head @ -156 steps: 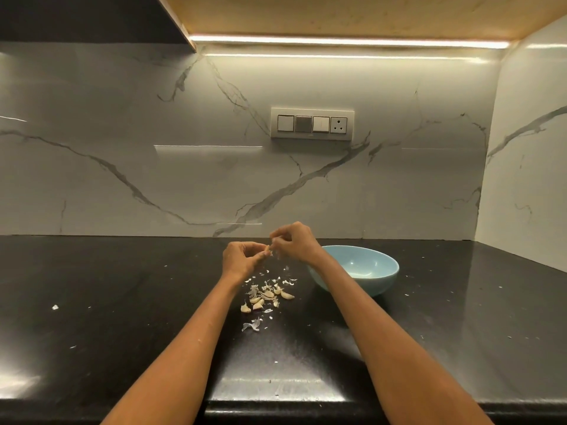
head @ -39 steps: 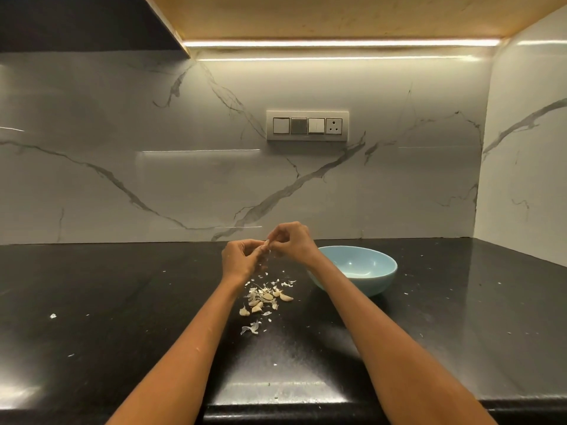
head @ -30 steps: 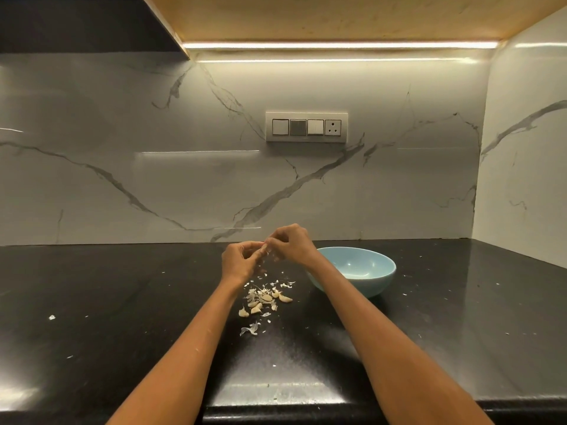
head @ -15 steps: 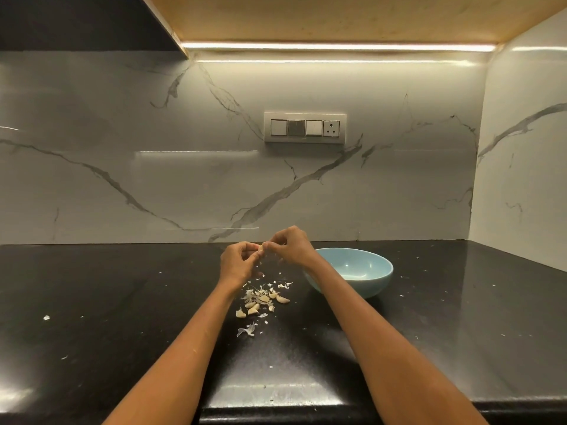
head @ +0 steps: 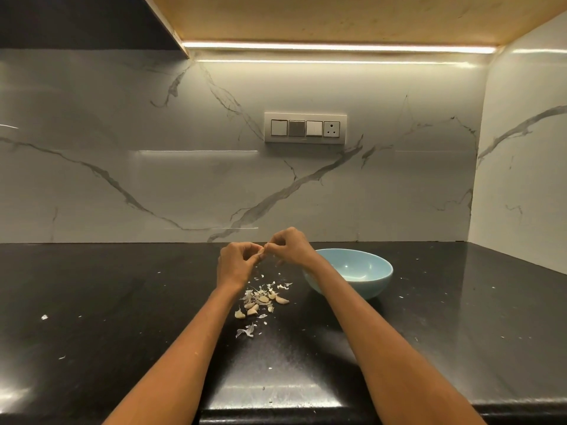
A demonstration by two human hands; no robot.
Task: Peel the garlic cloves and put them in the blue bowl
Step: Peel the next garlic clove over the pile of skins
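Observation:
Both hands meet above the black counter [head: 122, 302]. My left hand [head: 236, 265] and my right hand [head: 291, 246] pinch one small garlic clove [head: 261, 252] between their fingertips; most of it is hidden by the fingers. Below them lies a loose pile of garlic cloves [head: 254, 305] mixed with white papery skins [head: 245, 331]. The blue bowl [head: 352, 276] stands just right of my right wrist, and its inside looks bare.
White skin flecks [head: 44, 317] are scattered over the counter. A marble backsplash with a switch panel [head: 305, 128] rises behind, and a marble side wall [head: 521, 179] closes the right. The counter's front edge [head: 276, 409] runs near the bottom.
Both hands stay together on the clove, working it with small finger movements. The view has shifted slightly; the bowl and the pile have not moved.

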